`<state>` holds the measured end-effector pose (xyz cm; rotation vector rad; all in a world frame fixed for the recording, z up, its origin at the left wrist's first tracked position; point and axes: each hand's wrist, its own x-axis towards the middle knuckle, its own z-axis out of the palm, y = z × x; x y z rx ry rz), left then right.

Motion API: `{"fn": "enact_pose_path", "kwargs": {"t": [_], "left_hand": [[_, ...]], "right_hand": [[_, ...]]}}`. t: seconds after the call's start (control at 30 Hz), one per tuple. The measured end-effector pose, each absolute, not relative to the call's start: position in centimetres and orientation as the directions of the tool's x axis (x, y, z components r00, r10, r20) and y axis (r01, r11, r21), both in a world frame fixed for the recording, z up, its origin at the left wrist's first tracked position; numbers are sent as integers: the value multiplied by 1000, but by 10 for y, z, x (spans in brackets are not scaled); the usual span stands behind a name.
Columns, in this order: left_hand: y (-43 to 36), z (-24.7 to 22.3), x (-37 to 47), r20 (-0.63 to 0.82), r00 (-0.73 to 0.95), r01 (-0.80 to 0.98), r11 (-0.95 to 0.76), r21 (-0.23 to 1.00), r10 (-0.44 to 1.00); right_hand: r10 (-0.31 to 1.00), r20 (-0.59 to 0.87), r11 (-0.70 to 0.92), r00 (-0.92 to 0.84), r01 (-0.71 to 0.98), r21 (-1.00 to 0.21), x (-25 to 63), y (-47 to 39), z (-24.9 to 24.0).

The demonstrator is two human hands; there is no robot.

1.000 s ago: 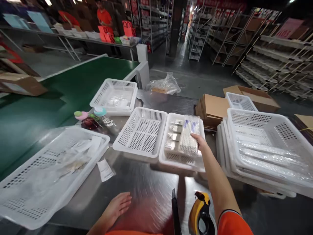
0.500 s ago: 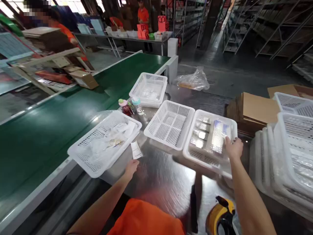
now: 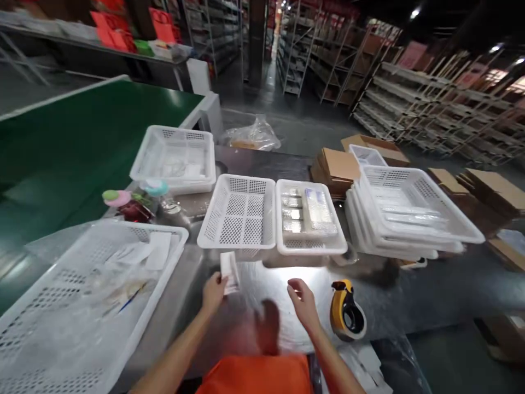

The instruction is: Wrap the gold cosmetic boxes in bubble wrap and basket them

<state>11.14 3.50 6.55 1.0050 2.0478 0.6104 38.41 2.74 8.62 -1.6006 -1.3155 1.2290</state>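
Note:
My left hand [image 3: 214,291] pinches a small white paper slip [image 3: 229,271] just above the steel table [image 3: 262,306]. My right hand [image 3: 302,301] hovers over the table a short way to the right, fingers loosely curled and holding nothing. Beyond them sit two white perforated baskets side by side: an empty one [image 3: 238,219] and one [image 3: 308,247] holding clear wrapped packets [image 3: 320,210]. A yellow and black tape dispenser [image 3: 346,311] stands just right of my right hand.
A large white basket [image 3: 53,295] with papers and plastic bags lies at the left. Another basket [image 3: 174,158] sits at the back, small bottles [image 3: 135,200] beside it. Stacked baskets [image 3: 406,219] and flat cartons [image 3: 340,167] are at the right. A green conveyor [image 3: 82,126] runs along the left.
My left hand has picked the paper slip up from the table. My right hand has left the packet basket and drawn back near me. The view swung right again.

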Motion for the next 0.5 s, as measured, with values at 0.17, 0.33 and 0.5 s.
{"fn": "enact_pose_path", "kwargs": {"t": [0.17, 0.33, 0.5], "left_hand": [[20, 82, 203, -410, -108, 173, 423, 889, 906], [7, 95, 222, -427, 132, 12, 430, 903, 894], [-25, 71, 196, -582, 157, 31, 585, 810, 798]], "right_hand": [[937, -339, -340, -79, 9, -941, 337, 7, 95], [990, -126, -142, 68, 344, -928, 384, 31, 103], [988, 150, 82, -21, 908, -410, 445, 113, 119]]}}
